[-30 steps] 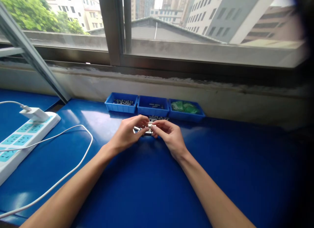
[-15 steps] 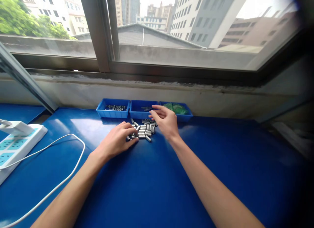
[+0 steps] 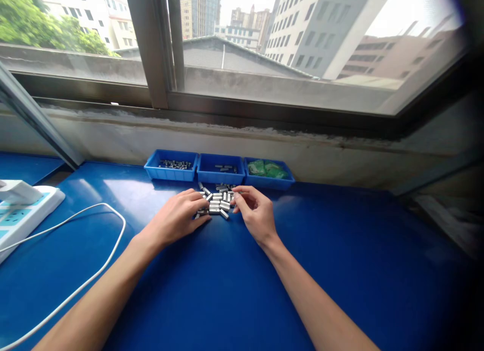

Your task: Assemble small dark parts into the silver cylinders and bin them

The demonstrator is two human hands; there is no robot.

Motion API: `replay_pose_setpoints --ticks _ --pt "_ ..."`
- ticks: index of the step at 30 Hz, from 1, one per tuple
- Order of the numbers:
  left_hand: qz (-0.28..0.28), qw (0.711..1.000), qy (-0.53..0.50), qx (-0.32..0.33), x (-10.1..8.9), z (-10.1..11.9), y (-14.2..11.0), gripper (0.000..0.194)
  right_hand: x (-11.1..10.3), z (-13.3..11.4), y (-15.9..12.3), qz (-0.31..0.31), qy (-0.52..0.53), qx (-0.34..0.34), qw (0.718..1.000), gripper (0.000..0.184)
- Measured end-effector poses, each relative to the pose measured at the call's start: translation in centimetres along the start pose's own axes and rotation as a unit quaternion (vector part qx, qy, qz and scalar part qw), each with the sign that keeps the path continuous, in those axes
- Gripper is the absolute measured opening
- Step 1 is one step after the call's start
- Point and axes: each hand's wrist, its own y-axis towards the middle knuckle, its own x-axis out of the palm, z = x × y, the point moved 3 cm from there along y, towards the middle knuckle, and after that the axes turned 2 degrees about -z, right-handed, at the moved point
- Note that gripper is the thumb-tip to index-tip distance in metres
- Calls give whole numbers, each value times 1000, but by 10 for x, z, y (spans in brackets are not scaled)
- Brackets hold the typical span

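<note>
A loose pile of short silver metal cylinders or spacers lies on the blue table in front of the bins; their exact kind is too small to tell. My left hand rests palm down at the pile's left edge, thumb apart from its bent fingers, covering some pieces. On the other side, my right hand is at the pile's right edge. Its thumb and forefinger tips come together there in a pinch, and whatever lies between them is hidden.
Behind the pile stand three blue bins in a row: a left bin with small metal parts, a middle bin with several dark pieces, and a right bin with green packets. A power strip and white cable lie at left.
My right hand has come down from in front of the middle bin to the pile's right edge, its fingers drawing together. My left hand stays by the pile.
</note>
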Motion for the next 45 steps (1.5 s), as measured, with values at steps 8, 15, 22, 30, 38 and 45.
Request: replay_pose_setpoints --ticks 8,15,22,30,38,45 --pt "-104 992 -16 -63 -22 1 -7 14 0 -3 -2 -15 -19 -3 1000 20" --pt "-102 994 -2 -50 -14 9 -4 8 1 1 0 -21 -10 1 1000 21" --pt "-3 998 -57 -28 -7 6 -1 12 4 -5 -2 -43 -26 -13 999 21" --pt "112 983 -139 -47 -2 11 2 29 14 -6 -7 -144 -7 -35 989 28" --pt "131 981 -139 -38 -6 10 2 26 22 -2 -8 -144 96 14 985 28" --pt "0 991 60 -117 -24 -4 -6 25 17 -6 6 -81 122 21 989 27"
